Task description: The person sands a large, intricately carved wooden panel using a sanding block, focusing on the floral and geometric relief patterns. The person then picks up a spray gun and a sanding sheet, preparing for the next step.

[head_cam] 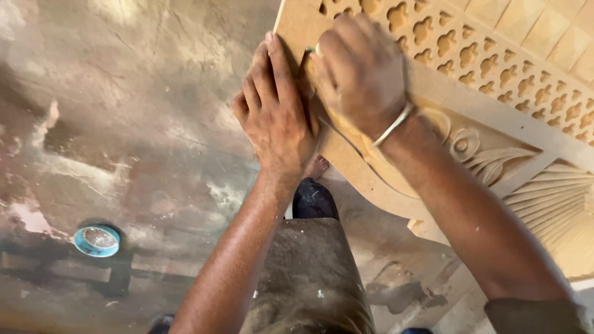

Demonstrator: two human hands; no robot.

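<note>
A person leans over a carved wooden panel (pixel 495 124) resting on a dusty concrete floor (pixel 124 124), both bare hands working near the panel's plain left border. The left hand (pixel 275 114) lies flat on the wood, fingers together and pressed down, steadying the board. The right hand (pixel 362 71), a thin metal bangle (pixel 396 124) at its wrist, is curled into a loose fist over the carved leaf relief; it seems to close on something small, perhaps a scrap of sandpaper or a slim tool, but the knuckles hide it and what it pinches cannot be told. The panel's pierced lattice (pixel 489 62) and fluted fan carving (pixel 550 198) run off to the right. A small blue-rimmed round lid (pixel 97 240) sits well apart on the floor at lower left, and a bare foot (pixel 317 166) shows beneath the panel's edge.

Judged from the pose, fine surface work goes best with the flat hand bearing down firmly beside the working spot, strokes kept short and following the carved curves, and pressure light over the thin raised edges.
</note>
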